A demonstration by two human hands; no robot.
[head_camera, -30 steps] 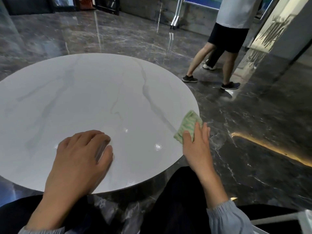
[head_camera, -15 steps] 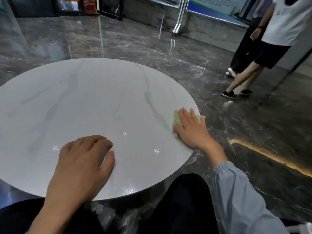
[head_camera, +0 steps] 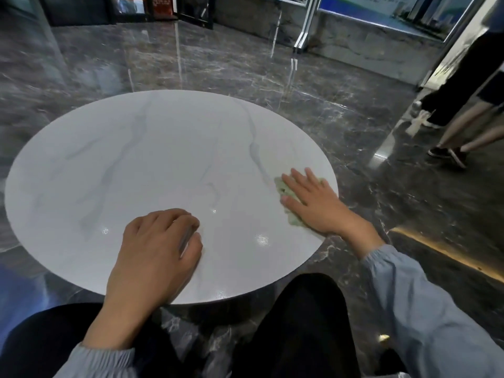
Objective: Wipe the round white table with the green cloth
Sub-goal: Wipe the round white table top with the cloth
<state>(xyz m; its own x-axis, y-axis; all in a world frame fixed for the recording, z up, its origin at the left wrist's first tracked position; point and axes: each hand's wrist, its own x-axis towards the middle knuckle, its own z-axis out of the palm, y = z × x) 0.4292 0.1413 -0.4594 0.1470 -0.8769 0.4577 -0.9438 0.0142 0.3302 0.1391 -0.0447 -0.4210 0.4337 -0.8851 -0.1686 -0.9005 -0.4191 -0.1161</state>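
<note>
I am looking down at the round white table (head_camera: 163,159) and the relation I am weighing is where the green cloth (head_camera: 281,189) is sitting against the rest of the top. It is lying flat at the table's right rim, close to the edge, and nearly the whole bare surface is stretching away from it to my left and toward the far side. My right hand (head_camera: 313,203) is lying directly on the cloth, fingers straight and spread, palm pressing down and not clutching, so only a strip of green is showing past the thumb side and a corner near the wrist. From what is showing, the cloth's longer side seems to be running near to far, roughly along the hand, though most of it is hidden under the palm. My left hand (head_camera: 155,249) is resting on the near middle of the table, well apart from the cloth, fingers loosely curled with nothing in them, and I am reading it as a brace. The right hand is plainly the nearer one, so I am judging that the coming stroke calls for a sweep leftward across the top, with care that the cloth is not sliding off the rim just beside it.
</note>
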